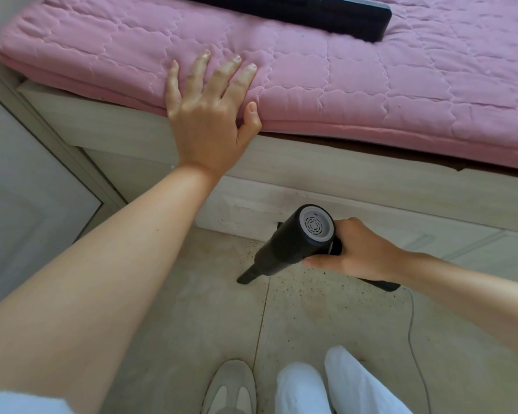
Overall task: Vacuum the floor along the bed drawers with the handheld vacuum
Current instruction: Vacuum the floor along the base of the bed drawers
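Note:
My right hand (361, 252) grips the black handheld vacuum (293, 243) by its handle. The vacuum's grey vented rear cap faces the camera and its narrow nozzle points down-left, its tip at the speckled floor (311, 318) just in front of the pale bed drawer front (371, 216). Dark specks lie on the floor near the nozzle. My left hand (210, 115) rests flat on the edge of the pink quilted mattress pad (356, 85), fingers spread, thumb hooked over the edge, holding nothing.
A thin grey cord (413, 333) trails from the vacuum over the floor to the right. A long black object (341, 16) lies on the bed at the top. A pale panel (27, 189) stands at left. My slipper (231, 386) and white trouser leg (341, 383) are below.

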The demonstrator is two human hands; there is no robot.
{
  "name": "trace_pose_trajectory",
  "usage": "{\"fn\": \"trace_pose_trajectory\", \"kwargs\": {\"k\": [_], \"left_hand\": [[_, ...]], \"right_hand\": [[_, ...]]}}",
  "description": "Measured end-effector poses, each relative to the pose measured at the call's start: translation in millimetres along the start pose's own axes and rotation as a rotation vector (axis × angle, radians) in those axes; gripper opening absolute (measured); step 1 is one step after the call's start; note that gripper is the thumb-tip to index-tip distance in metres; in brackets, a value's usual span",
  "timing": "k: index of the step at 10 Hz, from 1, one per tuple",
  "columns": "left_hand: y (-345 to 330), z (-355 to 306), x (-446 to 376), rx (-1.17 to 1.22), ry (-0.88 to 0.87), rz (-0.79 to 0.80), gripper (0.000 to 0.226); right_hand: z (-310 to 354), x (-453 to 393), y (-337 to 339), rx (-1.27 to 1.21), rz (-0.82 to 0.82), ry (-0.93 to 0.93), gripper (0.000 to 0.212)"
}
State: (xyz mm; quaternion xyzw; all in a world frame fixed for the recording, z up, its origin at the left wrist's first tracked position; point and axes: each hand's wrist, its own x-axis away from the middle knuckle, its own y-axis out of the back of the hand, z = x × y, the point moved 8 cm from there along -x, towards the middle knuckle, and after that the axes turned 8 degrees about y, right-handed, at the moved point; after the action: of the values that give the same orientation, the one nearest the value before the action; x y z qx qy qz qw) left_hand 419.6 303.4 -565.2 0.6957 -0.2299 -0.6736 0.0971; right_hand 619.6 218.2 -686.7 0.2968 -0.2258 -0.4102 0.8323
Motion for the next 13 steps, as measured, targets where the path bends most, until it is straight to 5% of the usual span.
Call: {"fn": "trace_pose_trajectory", "kwargs": {"k": [8, 13], "left_hand": [[-0.1, 0.0, 0.0, -0.001, -0.009, -0.009, 0.041], [-1.6, 1.0, 0.4, 0.004, -0.001, 0.001, 0.042]], "right_hand": [[-2.4, 0.1, 6.4, 0.186, -0.136, -0.013, 0.037], [11.9, -11.7, -15.8, 0.102, -0.062, 0.012, 0.045]]}}
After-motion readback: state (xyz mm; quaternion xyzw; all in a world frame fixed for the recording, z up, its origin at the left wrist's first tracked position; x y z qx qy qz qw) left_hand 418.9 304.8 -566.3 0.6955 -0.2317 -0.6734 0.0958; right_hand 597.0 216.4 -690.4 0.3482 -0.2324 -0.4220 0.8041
